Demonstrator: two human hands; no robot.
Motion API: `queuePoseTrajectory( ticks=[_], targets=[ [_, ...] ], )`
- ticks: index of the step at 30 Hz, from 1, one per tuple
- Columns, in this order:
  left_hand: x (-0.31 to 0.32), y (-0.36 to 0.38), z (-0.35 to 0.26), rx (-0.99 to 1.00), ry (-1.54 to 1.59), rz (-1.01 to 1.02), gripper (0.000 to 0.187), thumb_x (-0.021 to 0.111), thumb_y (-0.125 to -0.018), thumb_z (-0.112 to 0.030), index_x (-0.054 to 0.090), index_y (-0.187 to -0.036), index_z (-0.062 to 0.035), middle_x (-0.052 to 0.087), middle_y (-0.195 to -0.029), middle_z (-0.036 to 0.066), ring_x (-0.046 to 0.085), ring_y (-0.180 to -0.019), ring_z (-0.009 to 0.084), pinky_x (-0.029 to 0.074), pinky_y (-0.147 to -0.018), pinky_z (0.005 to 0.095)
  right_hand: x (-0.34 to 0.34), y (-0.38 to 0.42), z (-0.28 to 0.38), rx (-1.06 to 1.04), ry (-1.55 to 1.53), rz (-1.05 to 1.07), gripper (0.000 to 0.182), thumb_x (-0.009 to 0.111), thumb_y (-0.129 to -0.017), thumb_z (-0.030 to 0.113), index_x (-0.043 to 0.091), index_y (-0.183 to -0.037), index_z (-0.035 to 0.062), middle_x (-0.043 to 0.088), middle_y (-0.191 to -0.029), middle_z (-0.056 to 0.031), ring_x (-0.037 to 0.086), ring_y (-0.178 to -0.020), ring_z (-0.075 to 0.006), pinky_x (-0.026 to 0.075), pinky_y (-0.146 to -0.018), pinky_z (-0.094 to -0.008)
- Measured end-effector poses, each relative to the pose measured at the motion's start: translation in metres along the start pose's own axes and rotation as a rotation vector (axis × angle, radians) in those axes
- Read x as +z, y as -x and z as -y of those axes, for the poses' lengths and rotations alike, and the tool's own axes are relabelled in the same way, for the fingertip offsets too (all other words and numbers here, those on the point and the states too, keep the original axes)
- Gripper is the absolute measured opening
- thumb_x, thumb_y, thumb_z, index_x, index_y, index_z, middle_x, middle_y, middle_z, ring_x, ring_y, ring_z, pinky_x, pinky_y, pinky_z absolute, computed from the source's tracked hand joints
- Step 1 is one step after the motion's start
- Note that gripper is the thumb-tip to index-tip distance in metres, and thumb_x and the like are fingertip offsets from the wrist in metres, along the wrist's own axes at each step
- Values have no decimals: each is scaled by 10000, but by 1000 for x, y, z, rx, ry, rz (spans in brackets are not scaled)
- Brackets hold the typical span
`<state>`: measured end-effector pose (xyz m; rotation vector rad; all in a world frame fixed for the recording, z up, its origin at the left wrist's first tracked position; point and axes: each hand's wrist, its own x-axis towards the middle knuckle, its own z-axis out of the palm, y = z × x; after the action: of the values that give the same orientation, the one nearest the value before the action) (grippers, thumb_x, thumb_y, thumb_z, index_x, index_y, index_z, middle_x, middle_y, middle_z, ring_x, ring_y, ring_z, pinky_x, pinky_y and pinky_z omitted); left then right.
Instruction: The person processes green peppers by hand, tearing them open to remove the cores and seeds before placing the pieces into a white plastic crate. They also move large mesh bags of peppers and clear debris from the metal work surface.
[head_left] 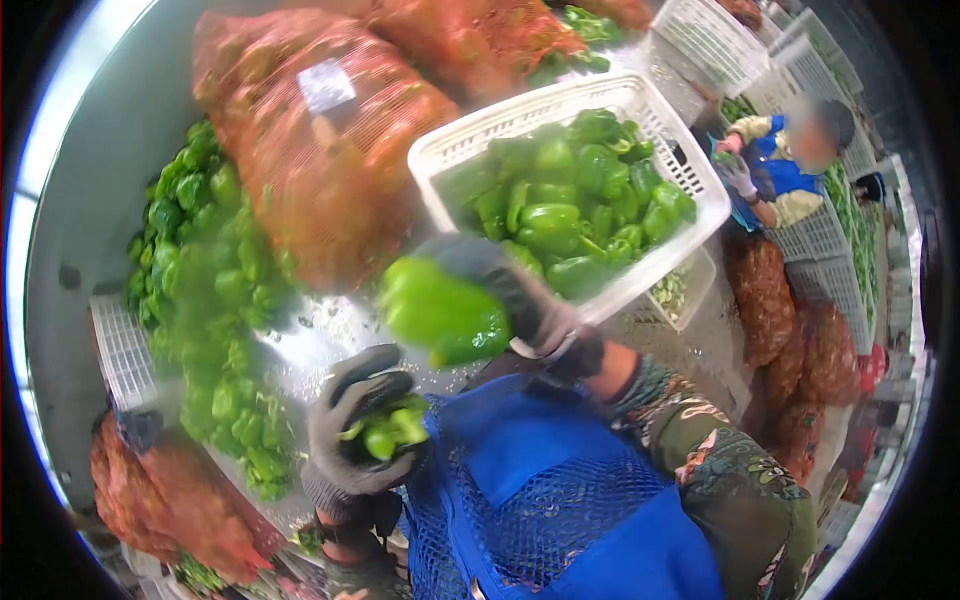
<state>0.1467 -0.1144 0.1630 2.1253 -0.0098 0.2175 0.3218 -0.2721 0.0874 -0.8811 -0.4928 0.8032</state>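
White crate (500, 128): perforated plastic, far and right of your hands; holds many glossy green peppers (552, 228).
Red mesh sack (330, 190): far, left of the white crate; bulging, lumpy, white label (326, 86) on the netting; contents hard to make out.
Side sacks (762, 300): right, also reddish mesh, stuffed, knobbly.
Pepper heap (215, 290): left, loose on the shiny metal table (325, 328); partly blurred.
Lattice crate (122, 345): white, left edge, beside the heap.
Your right hand (510, 300): dark glove, fingers wrapped round a big bell pepper (440, 310); smooth, blocky, bright green, held between the white crate and your left hand (350, 425).
Left grip: grey glove, fingers curled round small green pieces (392, 430), near your apron; whole or cut, you can't tell.
Your apron (540, 460): blue, part netting; sleeve (740, 480) patterned.
Other person (785, 170): far right, blue and pale clothing.
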Motion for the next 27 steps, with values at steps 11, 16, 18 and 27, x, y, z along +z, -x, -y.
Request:
queuePoseTrajectory(
  ticks=[11,16,18,27],
  targets=[
    [16,20,46,-592,370,-584,478,672,-696,-236,584,-1086,27,598,-1000,95,575,-859,188,475,-792,315,-441,-11,130,-262,1388,-900,513,636,-876,323,520,-1259,2,597,-1175,-147,566,-1054,-219,431,-912,-315],
    [29,24,46,-676,324,-644,432,646,-712,-182,586,-1084,29,602,-1008,103,573,-882,190,472,-796,316,-407,-19,102,484,1226,-1109,936,707,-702,580,402,-1364,-8,467,-1336,-251,447,-1256,-361,370,-1023,-386],
    [27,30,46,-713,317,-622,419,635,-720,-164,585,-1088,28,602,-1013,105,573,-888,190,472,-799,316,-402,-19,107,376,1221,-1164,951,712,-701,577,384,-1374,-9,469,-1334,-252,454,-1249,-358,371,-1020,-386],
    [46,29,55,-829,436,-715,403,625,-785,-205,554,-1121,5,589,-983,82,560,-852,173,466,-750,299,-422,-94,102,471,1533,-1252,755,714,-719,478,514,-1259,-10,566,-1228,-225,537,-1151,-351,418,-973,-394]
  ],
)
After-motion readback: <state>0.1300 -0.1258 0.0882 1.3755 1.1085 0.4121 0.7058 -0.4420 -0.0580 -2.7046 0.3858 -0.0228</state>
